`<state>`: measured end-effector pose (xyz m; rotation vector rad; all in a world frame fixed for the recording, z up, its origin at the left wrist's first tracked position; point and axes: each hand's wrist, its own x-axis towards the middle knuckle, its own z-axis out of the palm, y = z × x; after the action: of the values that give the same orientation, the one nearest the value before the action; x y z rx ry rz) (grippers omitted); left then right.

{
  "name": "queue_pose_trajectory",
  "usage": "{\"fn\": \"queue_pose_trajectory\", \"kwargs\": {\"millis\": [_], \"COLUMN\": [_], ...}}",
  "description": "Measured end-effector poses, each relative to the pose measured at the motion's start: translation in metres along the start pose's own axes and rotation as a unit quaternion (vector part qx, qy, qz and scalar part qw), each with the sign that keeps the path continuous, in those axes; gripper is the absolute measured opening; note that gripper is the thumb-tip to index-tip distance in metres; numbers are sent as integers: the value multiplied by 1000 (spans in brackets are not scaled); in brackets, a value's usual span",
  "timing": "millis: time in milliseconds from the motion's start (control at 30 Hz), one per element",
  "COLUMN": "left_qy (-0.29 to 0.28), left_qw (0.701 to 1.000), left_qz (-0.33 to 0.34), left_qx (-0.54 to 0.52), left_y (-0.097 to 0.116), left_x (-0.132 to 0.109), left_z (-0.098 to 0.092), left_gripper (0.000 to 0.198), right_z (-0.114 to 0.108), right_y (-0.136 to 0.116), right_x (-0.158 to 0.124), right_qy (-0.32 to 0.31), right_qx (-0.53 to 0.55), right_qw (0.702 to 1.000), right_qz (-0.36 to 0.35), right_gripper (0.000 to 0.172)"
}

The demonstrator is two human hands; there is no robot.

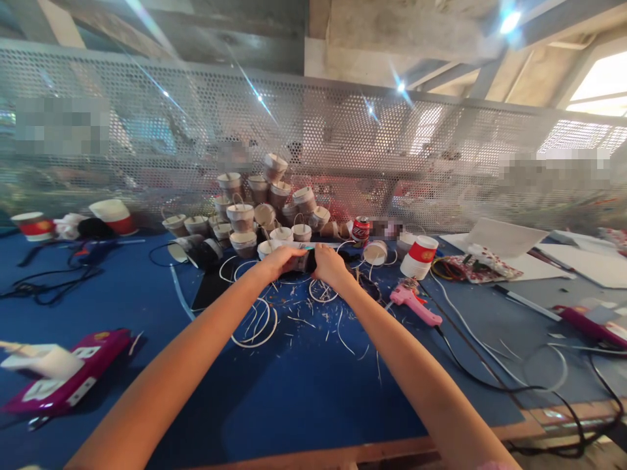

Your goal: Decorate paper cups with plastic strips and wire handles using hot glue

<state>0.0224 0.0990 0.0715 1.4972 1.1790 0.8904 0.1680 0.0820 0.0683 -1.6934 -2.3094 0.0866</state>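
Observation:
Both arms reach far forward over the blue table. My left hand and my right hand meet around a small paper cup with a dark part, held between them just in front of a pile of small handled paper-cup baskets. The fingers of both hands are closed on the cup, which is mostly hidden. White strip rings and cuttings lie on the cloth under my forearms.
A pink glue gun with a black cord lies right of my right arm. A red can and stacked red-banded cups stand behind it. Pink boxes sit at the left front. A perforated metal screen backs the table.

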Motion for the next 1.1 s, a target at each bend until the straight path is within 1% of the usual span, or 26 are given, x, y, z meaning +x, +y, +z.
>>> {"fn": "queue_pose_trajectory", "kwargs": {"millis": [67,100,133,167,200,233,300,367,433,500,533,567,633,667,733,800,833,867,933,967,1033,1100], "left_qy": [-65,-160,-215,-240,-239,-206,-106,-11,67,138,166,182,189,180,140,96,85,87,114,129,146,140], "left_qw": [997,981,964,953,952,962,985,997,998,988,979,971,956,952,957,966,967,964,952,944,932,932], "left_qz": [-38,-78,-102,-117,-129,-131,-119,-79,-10,62,92,114,141,147,141,121,112,109,119,130,148,154], "left_qx": [-34,-80,-120,-141,-143,-124,-60,-15,4,41,72,106,174,198,213,208,212,224,259,275,295,297], "left_y": [7,10,13,15,16,16,13,8,5,4,5,7,11,13,17,20,21,22,24,25,27,29], "left_x": [-4,-5,-7,-7,-7,-6,-3,0,2,2,1,0,-2,-2,-4,-5,-7,-8,-12,-14,-18,-20], "left_z": [-11,-16,-20,-23,-25,-25,-24,-24,-28,-35,-38,-42,-45,-46,-44,-40,-38,-35,-31,-29,-26,-24], "left_gripper": [39,48,55,59,59,57,47,36,32,30,26,22,14,12,13,14,13,11,4,5,18,26], "right_z": [-1,-1,-1,-1,-1,0,0,-1,-3,-5,-7,-8,-11,-13,-15,-16,-17,-17,-17,-16,-16,-16], "right_y": [3,5,7,9,10,11,14,18,24,31,34,38,43,45,49,53,55,57,60,61,63,63], "right_x": [1,2,3,4,4,5,7,9,13,16,17,17,16,15,13,12,12,13,13,13,14,13], "right_qy": [-2,-13,-26,-39,-49,-55,-64,-81,-115,-159,-184,-205,-231,-241,-259,-283,-294,-303,-314,-318,-326,-343], "right_qx": [-5,-1,5,12,18,22,29,44,64,85,103,128,191,221,265,290,298,306,325,335,356,385], "right_qw": [1000,1000,1000,999,998,998,997,996,991,983,977,969,952,943,925,910,904,899,890,885,875,856], "right_qz": [-8,-14,-17,-18,-18,-17,-10,-3,12,30,39,47,59,66,82,89,86,80,62,56,49,38], "right_gripper": [71,72,73,74,75,76,78,79,79,73,68,64,59,58,55,51,50,50,55,58,63,64]}}
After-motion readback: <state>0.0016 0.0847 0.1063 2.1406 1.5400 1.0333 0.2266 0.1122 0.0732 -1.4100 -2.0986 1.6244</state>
